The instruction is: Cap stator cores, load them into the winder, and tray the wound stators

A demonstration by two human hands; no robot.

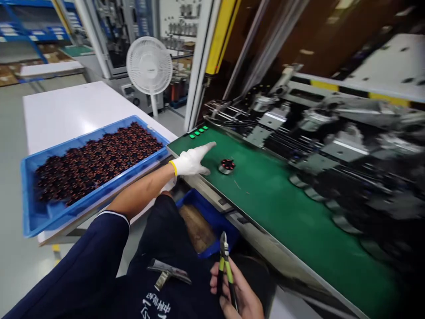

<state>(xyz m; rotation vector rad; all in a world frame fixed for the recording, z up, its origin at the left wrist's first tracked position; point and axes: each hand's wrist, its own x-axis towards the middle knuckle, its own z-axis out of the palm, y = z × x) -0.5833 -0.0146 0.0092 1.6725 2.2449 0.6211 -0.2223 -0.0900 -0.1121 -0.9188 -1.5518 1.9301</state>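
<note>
My left hand (pixel 193 160), in a white glove with a yellow cuff, reaches over the near edge of the green work surface (pixel 262 177). Its fingers are stretched out and apart, with nothing between them. Just to their right, a small round motor stator (pixel 226 166) with copper-coloured windings and a silvery base sits on the green surface, apart from the fingertips. Bare and low in front of my lap, my right hand (pixel 237 288) grips diagonal cutters (pixel 225 261) by their green and black handles, jaws pointing up. Thin wire offcuts (pixel 237 184) lie near the stator.
A blue tray (pixel 29 212) full of copper-wound parts stands on the white table (pixel 43 106) at left. Below the bench edge is a blue bin (pixel 212 215). Machinery (pixel 332 128) lines the far right side. A white fan (pixel 149 65) stands behind.
</note>
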